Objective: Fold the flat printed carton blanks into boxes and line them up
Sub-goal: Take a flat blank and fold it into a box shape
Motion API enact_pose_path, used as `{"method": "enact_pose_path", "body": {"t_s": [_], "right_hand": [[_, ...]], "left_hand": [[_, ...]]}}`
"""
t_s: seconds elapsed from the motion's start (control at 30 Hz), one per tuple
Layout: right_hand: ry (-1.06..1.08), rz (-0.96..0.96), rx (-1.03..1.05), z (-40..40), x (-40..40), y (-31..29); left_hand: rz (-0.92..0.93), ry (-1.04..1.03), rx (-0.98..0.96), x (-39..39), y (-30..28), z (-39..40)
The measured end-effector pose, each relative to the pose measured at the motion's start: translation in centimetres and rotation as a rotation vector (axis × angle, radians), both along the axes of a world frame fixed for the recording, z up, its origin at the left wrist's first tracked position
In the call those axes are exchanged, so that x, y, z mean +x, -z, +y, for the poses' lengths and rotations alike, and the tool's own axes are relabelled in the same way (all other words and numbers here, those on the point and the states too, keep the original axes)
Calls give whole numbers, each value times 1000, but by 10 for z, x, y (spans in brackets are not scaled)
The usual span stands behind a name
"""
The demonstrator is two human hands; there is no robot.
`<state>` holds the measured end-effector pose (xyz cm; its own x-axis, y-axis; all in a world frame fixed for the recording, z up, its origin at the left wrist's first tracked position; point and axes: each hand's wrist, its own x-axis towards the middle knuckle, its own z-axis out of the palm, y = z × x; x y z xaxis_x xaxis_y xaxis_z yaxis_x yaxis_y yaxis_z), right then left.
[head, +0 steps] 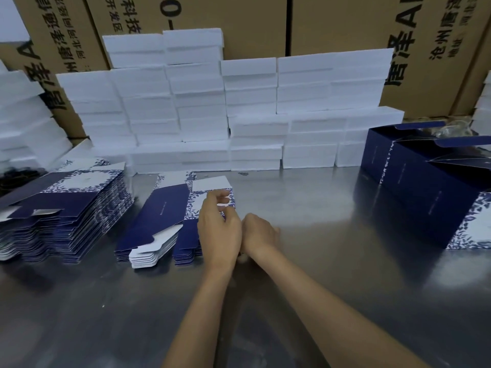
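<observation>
Bare tabletop (305,197) before foam blocks (255,123)

Single head view, wide-angle, looking forward and down, close over metal table (305,261), facing stacked cartons (332,19)

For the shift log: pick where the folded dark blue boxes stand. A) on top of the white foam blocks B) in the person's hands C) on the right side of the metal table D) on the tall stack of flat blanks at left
C: the folded boxes stand in a row on the metal table at right, flaps open, away from both hands.
</observation>
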<state>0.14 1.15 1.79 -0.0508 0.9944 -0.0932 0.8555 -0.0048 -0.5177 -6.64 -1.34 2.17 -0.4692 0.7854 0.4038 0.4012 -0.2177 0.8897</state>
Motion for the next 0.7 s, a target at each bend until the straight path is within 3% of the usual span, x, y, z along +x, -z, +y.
{"method": "enact_pose_path", "body": {"t_s": [0.1, 0.2, 0.33, 0.47, 0.57, 0.63, 0.7], "right_hand": [[-5, -19, 5, 3, -5, -1], [40, 149, 46, 7, -4, 4], [153, 644, 179, 11, 12, 3], [231, 1203, 152, 10, 51, -8], [261, 1482, 188, 2, 90, -11], [286, 1608, 198, -7, 116, -10], [278, 1692, 192, -17, 135, -5]], "left_hand": [[-11, 2, 8, -1, -1, -1], [-13, -2, 16, -4, -2, -1], [10, 0, 30, -6, -3, -2], [160, -85, 75, -10, -5, -2], [193, -180, 34, -8, -8, 0], [58, -113, -91, -6, -9, -1], [-247, 106, -260, -3, -11, -4]]}}
